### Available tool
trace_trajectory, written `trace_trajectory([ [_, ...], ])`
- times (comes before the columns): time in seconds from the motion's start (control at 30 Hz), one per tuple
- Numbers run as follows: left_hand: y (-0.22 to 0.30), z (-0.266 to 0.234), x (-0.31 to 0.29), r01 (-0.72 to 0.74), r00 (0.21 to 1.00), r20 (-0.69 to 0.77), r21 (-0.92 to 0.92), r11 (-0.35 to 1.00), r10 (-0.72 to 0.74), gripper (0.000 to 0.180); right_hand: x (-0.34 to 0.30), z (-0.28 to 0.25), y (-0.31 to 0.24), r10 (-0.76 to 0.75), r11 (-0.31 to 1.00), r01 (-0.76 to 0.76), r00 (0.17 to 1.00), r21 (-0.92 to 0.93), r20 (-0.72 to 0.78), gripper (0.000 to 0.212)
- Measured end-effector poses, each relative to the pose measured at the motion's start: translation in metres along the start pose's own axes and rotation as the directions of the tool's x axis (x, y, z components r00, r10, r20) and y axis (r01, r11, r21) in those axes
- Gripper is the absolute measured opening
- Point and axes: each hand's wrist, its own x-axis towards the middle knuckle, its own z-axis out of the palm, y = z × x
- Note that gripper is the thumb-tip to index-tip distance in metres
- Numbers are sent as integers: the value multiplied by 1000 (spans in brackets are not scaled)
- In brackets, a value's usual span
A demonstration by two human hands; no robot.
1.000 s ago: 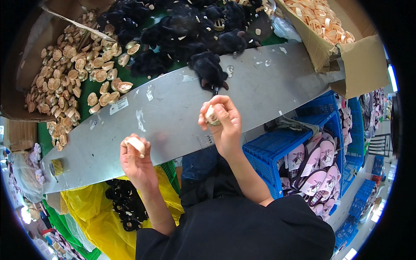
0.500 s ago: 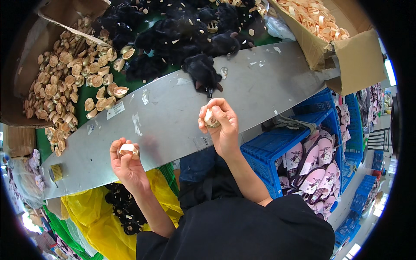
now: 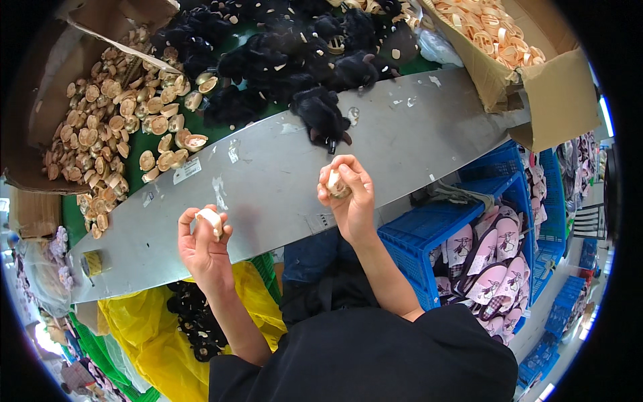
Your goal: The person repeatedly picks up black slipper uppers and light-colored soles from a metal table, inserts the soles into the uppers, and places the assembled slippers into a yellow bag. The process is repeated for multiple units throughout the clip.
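Above the front of the metal table [image 3: 281,167], my left hand [image 3: 201,251] closes its fingers around a curved cream plastic band-like piece [image 3: 211,220]. To its right and farther out, my right hand [image 3: 355,208] pinches a small rounded shell piece [image 3: 337,185], cream with some gold, partly covered by the fingers. The hands are apart. Just beyond my right hand, a black plush piece [image 3: 320,114] with small ear-like flaps and a dark tip lies over the table's far edge.
Many gold-and-cream half shells [image 3: 100,127] spill from a carton at left. More black plush pieces [image 3: 268,60] cover the green surface behind. A cardboard box [image 3: 559,94] of cream bands stands far right. Blue crates [image 3: 415,241] hold pink slippers; a yellow bag [image 3: 140,335] hangs below left.
My left hand has risen slightly and turned, so more of the cream band shows. The view has shifted a little; my right hand keeps its grip on the shell piece.
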Motion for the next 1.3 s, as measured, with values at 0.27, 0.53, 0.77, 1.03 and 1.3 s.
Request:
trace_trajectory([
  [0.27, 19, 0, 22, -173, 976, -108, 160, 972, 191, 22, -2, 0, -1, -13, 999, 12, 999, -38, -29, 33],
  [0.53, 71, 17, 127, -346, 765, -37, 819, 459, 642, 30, -3, -5, 2, -17, 999, 16, 1000, 50, 20, 42],
  [0.77, -18, 55, 201, -502, 861, 463, 840, 207, 208, 32, -6, 3, -11, -77, 992, 82, 996, -92, 54, 11],
  [1.03, -73, 83, 249, -182, 974, 210, 947, -266, 82, 56, -22, -7, -43, -115, 980, 119, 993, -160, 33, 23],
  [1.3, -1, 92, 179, -313, 922, 385, 679, 665, 40, 30, -26, -23, -51, -64, 982, 78, 994, -175, 85, 29],
])
